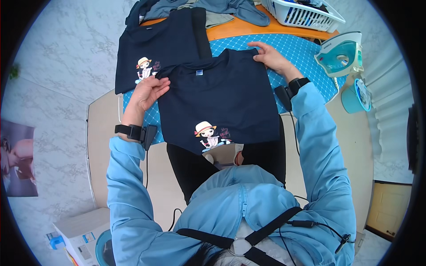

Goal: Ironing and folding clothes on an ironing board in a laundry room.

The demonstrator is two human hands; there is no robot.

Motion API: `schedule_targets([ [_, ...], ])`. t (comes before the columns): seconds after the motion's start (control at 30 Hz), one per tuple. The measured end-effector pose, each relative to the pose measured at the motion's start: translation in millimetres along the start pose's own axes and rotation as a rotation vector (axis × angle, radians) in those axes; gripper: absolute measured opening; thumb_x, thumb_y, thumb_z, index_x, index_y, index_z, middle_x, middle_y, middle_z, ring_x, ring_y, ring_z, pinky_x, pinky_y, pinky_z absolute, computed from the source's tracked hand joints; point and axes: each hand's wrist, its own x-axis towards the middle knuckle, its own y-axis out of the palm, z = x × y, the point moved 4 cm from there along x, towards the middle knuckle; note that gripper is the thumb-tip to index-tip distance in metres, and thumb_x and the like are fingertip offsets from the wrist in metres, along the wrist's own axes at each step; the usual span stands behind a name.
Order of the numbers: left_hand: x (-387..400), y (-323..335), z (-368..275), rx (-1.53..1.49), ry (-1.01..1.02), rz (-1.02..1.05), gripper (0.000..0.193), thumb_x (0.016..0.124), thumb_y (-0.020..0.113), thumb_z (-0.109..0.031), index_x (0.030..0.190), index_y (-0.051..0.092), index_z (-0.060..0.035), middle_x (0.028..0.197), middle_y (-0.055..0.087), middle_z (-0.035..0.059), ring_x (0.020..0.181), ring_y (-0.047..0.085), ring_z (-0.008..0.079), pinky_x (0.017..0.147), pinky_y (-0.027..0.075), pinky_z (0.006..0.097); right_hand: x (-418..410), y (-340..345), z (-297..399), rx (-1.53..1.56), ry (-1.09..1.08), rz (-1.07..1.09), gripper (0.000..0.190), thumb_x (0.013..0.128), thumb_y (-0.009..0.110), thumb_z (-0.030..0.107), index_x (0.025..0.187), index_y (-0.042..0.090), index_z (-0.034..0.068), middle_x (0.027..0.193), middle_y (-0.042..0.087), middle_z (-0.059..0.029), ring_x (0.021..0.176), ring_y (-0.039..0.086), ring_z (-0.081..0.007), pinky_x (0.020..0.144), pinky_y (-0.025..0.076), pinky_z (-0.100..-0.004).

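Observation:
A folded navy T-shirt [219,96] with a printed girl in a straw hat lies over the near edge of the ironing board, its lower part hanging down. My left hand [148,91] pinches the shirt's left shoulder near the collar. At the opposite shoulder, my right hand [268,58] grips the corner between thumb and fingers, index finger extended. A second navy T-shirt [159,43] with the same print lies folded at the back left, partly behind my left hand and the nearer shirt.
The blue checked ironing board [299,53] carries a teal steam iron [341,55] standing at its right end. Behind it, an orange table [229,31] holds piled clothes [229,10] and a white plastic basket [303,15]. A turquoise bin [354,99] stands at right.

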Motion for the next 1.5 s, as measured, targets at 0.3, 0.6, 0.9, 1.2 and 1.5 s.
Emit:
schedule_targets([
  [0.3,7.2,-7.2,-9.2,0.801,0.105,-0.172,0.026,0.081,0.065,-0.031,0.073,0.060,-0.0068,0.060,0.049,-0.0044,0.051,0.044,0.0036,0.043,0.034,0.0172,10.5,-2.2,-9.3,-0.036,0.179,0.111,0.024,0.083,0.062,0.025,0.095,0.059,0.005,0.068,0.055,0.0026,0.053,0.049,-0.0040,0.040,0.035,-0.0179],
  [0.6,1.0,-14.7,-9.7,0.471,0.039,-0.100,0.033,0.082,0.063,-0.040,0.089,0.062,-0.0071,0.082,0.062,0.0005,0.073,0.057,0.0089,0.062,0.046,0.0225,11.7,1.3,-11.9,0.150,0.269,0.029,0.014,0.089,0.055,0.022,0.084,0.057,0.008,0.058,0.053,0.0062,0.038,0.045,-0.0016,0.032,0.032,-0.0143],
  [0.9,13.7,9.9,-8.5,0.724,0.069,-0.141,0.026,0.081,0.064,-0.029,0.092,0.063,-0.0057,0.075,0.063,-0.0002,0.062,0.061,0.0079,0.051,0.047,0.0198,15.4,-0.9,-14.6,0.162,0.270,-0.010,0.014,0.088,0.053,0.020,0.083,0.058,0.007,0.057,0.053,0.0035,0.036,0.043,-0.0037,0.031,0.031,-0.0171],
  [1.2,19.4,-8.7,-5.3,0.535,0.054,-0.194,0.030,0.084,0.059,-0.031,0.088,0.063,-0.0015,0.077,0.064,0.0062,0.062,0.061,0.0137,0.050,0.047,0.0237,15.2,0.5,-14.0,0.149,0.273,-0.053,0.014,0.088,0.050,0.019,0.077,0.054,0.012,0.057,0.048,0.0058,0.042,0.042,-0.0041,0.035,0.030,-0.0195],
  [1.5,25.0,-12.3,1.5,0.272,0.057,-0.104,0.029,0.087,0.057,-0.029,0.100,0.060,-0.0032,0.088,0.065,0.0056,0.077,0.063,0.0160,0.066,0.051,0.0283,8.4,-1.3,-6.3,0.094,0.302,-0.113,0.009,0.088,0.051,0.021,0.084,0.056,0.014,0.063,0.050,0.0072,0.049,0.043,-0.0021,0.039,0.028,-0.0192],
])
